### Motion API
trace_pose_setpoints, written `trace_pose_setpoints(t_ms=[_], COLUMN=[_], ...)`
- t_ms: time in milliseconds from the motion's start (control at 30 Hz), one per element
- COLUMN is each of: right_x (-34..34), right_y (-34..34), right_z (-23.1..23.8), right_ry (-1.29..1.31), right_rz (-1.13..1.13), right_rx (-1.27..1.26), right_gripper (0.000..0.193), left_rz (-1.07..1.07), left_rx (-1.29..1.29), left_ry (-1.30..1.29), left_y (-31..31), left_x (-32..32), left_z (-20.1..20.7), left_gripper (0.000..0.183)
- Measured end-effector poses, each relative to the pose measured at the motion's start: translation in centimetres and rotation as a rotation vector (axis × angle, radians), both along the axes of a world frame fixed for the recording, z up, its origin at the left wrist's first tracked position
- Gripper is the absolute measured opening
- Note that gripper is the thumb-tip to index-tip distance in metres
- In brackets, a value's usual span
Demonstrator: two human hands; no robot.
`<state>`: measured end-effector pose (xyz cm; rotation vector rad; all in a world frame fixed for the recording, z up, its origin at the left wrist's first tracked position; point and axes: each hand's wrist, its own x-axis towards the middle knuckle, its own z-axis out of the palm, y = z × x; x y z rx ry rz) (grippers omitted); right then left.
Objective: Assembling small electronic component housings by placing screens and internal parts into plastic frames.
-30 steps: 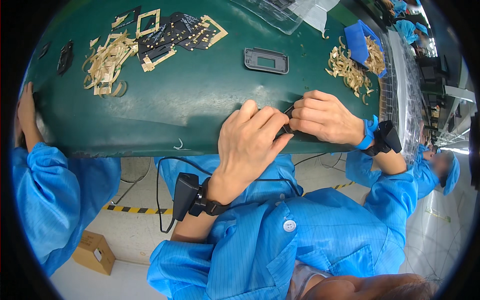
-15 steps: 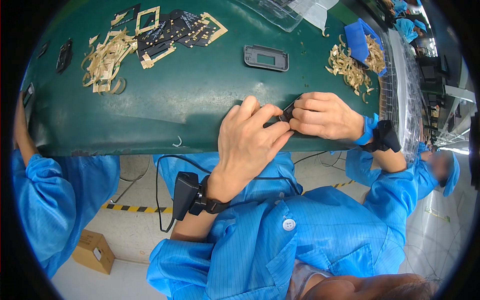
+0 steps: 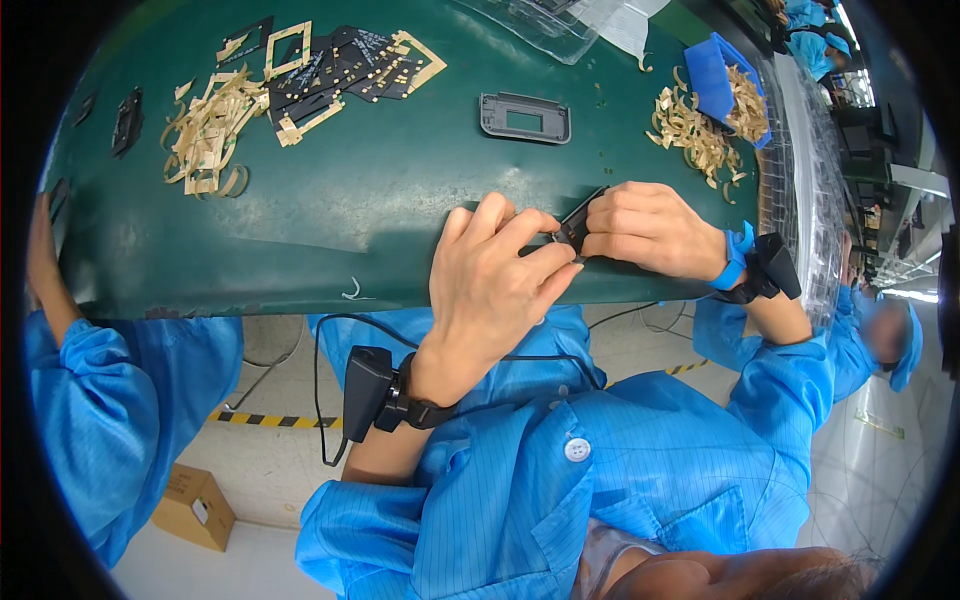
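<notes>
Between my two hands, close to the table's near edge, is a small dark plastic housing (image 3: 573, 226), mostly covered by my fingers. My left hand (image 3: 497, 260) grips its left end with bent fingers, thumb and index near its middle. The fingers of my right hand (image 3: 645, 228) are closed on its right end. Whether a smaller part sits between my fingertips is hidden. Beyond my hands, a grey rectangular plastic frame (image 3: 488, 118) with a window opening lies flat on the green table (image 3: 330, 205).
At the far left lie black adhesive sheets (image 3: 345, 65) and a heap of tan peeled strips (image 3: 215, 125). A blue bin (image 3: 708, 85) with more strips stands far right. Clear plastic trays (image 3: 540, 30) lie at the back. A co-worker's sleeve (image 3: 100, 400) is at the left.
My hands keep hold of the dark housing, and a bit more of it shows beside my right fingers. My left hand has shifted slightly left.
</notes>
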<state>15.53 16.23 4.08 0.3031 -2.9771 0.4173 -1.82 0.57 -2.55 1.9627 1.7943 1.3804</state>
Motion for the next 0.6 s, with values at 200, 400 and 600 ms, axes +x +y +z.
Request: trace_pose_setpoints(t_ms=[200, 400, 600], right_x=[-0.85, -0.98, -0.87], right_y=[-0.21, -0.23, 0.08], right_z=[-0.16, -0.01, -0.25], right_ry=[0.044, 0.020, 0.029], right_rz=[0.072, 0.082, 0.086], right_rx=[0.052, 0.176, 0.233], right_gripper=[0.027, 0.027, 0.022], left_rz=[0.009, 0.012, 0.009], left_rx=[-0.002, -0.007, -0.002], left_ry=[-0.004, 0.001, 0.006], left_y=[-0.02, -0.04, 0.09], left_x=[0.22, 0.23, 0.22], left_z=[-0.12, -0.04, -0.01], left_gripper=[0.013, 0.014, 0.013])
